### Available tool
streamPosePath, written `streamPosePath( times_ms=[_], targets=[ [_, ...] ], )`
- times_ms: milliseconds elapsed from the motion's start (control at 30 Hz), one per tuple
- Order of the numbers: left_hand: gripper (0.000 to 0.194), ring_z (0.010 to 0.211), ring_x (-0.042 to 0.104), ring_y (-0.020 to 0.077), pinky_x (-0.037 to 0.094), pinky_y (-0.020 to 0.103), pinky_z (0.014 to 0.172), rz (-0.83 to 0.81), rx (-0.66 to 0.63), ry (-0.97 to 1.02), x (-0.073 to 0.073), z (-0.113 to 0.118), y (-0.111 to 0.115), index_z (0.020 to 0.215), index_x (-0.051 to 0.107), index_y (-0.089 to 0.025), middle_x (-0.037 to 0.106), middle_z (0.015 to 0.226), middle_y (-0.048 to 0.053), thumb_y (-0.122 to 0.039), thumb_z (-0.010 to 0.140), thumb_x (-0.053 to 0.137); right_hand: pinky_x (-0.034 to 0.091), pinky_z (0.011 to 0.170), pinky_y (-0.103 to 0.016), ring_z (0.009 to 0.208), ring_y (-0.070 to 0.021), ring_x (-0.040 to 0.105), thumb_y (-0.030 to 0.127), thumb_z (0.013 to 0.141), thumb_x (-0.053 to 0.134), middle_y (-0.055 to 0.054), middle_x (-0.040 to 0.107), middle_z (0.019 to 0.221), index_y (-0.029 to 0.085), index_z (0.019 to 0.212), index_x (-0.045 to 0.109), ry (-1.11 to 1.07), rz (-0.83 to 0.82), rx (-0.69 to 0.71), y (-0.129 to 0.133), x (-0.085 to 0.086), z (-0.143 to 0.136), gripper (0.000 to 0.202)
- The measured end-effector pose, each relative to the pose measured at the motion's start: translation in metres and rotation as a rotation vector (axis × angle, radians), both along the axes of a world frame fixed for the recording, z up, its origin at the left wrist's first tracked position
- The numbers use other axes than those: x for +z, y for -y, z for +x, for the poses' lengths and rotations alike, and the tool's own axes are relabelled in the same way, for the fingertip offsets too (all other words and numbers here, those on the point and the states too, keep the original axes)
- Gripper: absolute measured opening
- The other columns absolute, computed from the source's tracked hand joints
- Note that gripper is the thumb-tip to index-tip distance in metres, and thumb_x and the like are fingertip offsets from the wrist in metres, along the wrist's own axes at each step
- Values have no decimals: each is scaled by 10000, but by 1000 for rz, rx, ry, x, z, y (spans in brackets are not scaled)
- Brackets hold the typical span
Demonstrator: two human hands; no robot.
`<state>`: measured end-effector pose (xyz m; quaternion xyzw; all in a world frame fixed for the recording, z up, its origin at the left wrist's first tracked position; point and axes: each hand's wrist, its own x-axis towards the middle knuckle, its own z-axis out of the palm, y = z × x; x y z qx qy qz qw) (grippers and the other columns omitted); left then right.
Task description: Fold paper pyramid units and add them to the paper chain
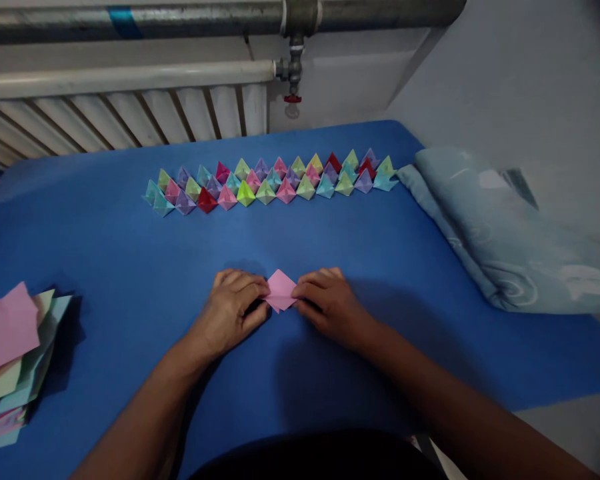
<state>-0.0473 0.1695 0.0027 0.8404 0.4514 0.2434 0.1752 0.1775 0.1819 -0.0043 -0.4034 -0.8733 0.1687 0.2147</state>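
Between my two hands is a small pink folded paper (281, 285), diamond-shaped with a crease across its lower half. My left hand (235, 303) pinches its left corner between thumb and fingers. The right corner is gripped the same way by my right hand (330, 303). Beyond them, several folded paper boats (285, 190) in pink, green, blue, purple, yellow and red stand in close rows. A stack of coloured paper sheets (7, 333), pink on top, lies at the left edge of the view.
A blue cloth (130, 267) covers the surface under everything. On the right lies a folded grey-green fabric (485, 220) with white swirls. Behind the far edge are a white radiator (130, 79), a metal pipe (205, 20) and a valve with a red handle (293, 99).
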Motion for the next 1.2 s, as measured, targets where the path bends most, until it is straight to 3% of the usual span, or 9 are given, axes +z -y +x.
streamPosePath(
  times_ms=[367,767,1033,1200],
  targets=[
    [167,919,576,230,398,410,845,-62,195,26,-8,7,-9,766,658,-203,693,950,55,-311,870,585,390,873,-394,1042,-225,582,241,894,538,-93,643,1090,187,793,624,-65,-122,-191,-5,-4,-6,143],
    [207,953,545,262,416,451,850,7,252,-70,-13,10,-12,692,602,-204,652,977,72,-340,848,617,405,859,-418,1026,-253,561,263,889,535,-120,624,1130,183,749,594,10,-89,-248,-5,-3,-11,172],
    [222,926,543,270,416,447,818,37,271,-145,-14,11,-10,727,584,-193,642,992,96,-368,863,600,410,857,-420,1000,-257,559,262,869,569,-125,622,1140,180,782,582,5,-61,-260,-5,-3,-12,121],
    [140,921,541,258,410,405,788,112,269,-157,-12,15,-7,874,639,-195,637,1000,94,-320,889,578,395,854,-417,992,-249,539,224,885,543,-118,612,1154,186,899,650,16,-54,-227,-4,-5,-11,114]
  ],
)
